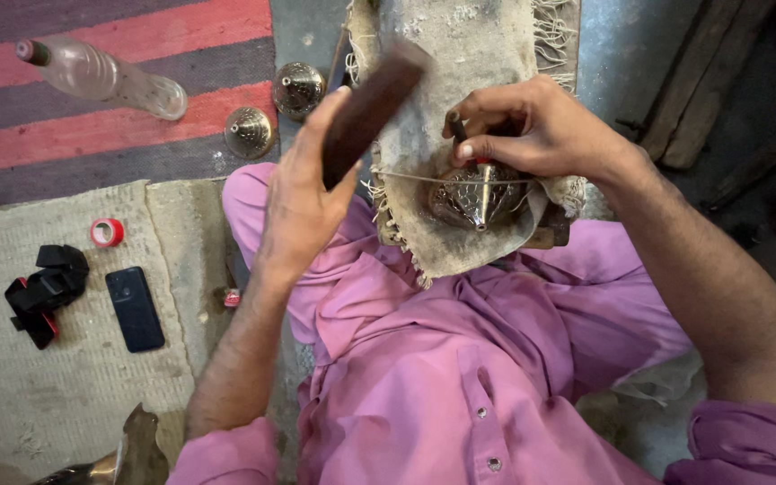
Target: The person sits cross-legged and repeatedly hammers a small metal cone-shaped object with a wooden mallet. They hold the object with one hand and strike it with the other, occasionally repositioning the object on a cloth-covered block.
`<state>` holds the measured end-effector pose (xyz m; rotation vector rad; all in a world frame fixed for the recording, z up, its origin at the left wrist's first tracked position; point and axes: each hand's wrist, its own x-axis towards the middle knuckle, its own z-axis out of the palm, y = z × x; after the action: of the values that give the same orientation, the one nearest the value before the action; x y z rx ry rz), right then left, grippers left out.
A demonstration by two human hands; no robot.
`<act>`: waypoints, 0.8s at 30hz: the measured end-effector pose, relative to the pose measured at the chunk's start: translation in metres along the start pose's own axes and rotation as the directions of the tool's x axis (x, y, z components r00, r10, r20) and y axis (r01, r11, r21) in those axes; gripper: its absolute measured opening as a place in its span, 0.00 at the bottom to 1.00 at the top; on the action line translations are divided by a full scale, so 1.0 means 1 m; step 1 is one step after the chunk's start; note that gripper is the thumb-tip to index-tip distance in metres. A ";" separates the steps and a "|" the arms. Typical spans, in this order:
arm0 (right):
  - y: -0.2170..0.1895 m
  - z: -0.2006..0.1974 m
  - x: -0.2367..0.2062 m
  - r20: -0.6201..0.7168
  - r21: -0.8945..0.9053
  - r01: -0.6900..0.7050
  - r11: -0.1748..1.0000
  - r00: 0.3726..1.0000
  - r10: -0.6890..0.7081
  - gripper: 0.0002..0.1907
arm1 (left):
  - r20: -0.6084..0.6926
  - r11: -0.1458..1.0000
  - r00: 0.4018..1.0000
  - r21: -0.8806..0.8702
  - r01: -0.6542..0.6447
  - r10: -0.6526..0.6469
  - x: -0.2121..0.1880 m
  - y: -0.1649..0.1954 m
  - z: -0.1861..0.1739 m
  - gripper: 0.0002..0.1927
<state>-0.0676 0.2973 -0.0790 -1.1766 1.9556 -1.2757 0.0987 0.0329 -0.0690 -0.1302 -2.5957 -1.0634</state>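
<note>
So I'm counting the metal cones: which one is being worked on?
The cone on the frayed cloth over the lap, under the right hand. The other two cones sit untouched on the floor by the striped rug.

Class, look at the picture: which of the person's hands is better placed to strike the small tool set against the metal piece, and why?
Probably the left hand: it grips the dark wooden block raised beside the tool, which the right hand steadies on the engraved metal piece.

Dark matt wooden block gripped in left hand, shiny embossed metal cone under right hand, rough frayed cloth beneath.
</note>
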 end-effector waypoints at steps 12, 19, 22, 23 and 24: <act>0.003 0.000 -0.001 0.035 0.146 -0.014 0.989 0.999 0.008 0.11 | -0.003 0.997 1.000 0.074 0.006 -0.006 0.001 0.000 0.003 0.47; -0.001 -0.003 0.000 0.052 0.055 -0.001 0.998 0.999 -0.002 0.11 | 0.043 0.973 0.999 0.229 0.019 -0.030 0.003 0.004 -0.001 0.46; -0.001 -0.003 0.001 0.070 0.053 -0.017 0.998 0.997 0.013 0.09 | 0.060 0.937 0.997 0.349 0.015 -0.038 0.002 0.003 0.000 0.45; -0.002 -0.004 0.001 0.074 0.062 -0.008 0.998 0.997 0.003 0.11 | 0.029 0.947 0.999 0.320 0.020 -0.031 0.001 0.003 0.000 0.46; -0.002 -0.004 0.001 0.074 0.072 0.000 0.997 0.997 -0.006 0.13 | 0.001 0.957 1.000 0.290 0.020 -0.021 0.001 0.002 0.000 0.46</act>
<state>-0.0705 0.2980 -0.0760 -1.1749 1.8408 -1.2750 0.0984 0.0345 -0.0670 -0.0348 -2.7273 -0.6765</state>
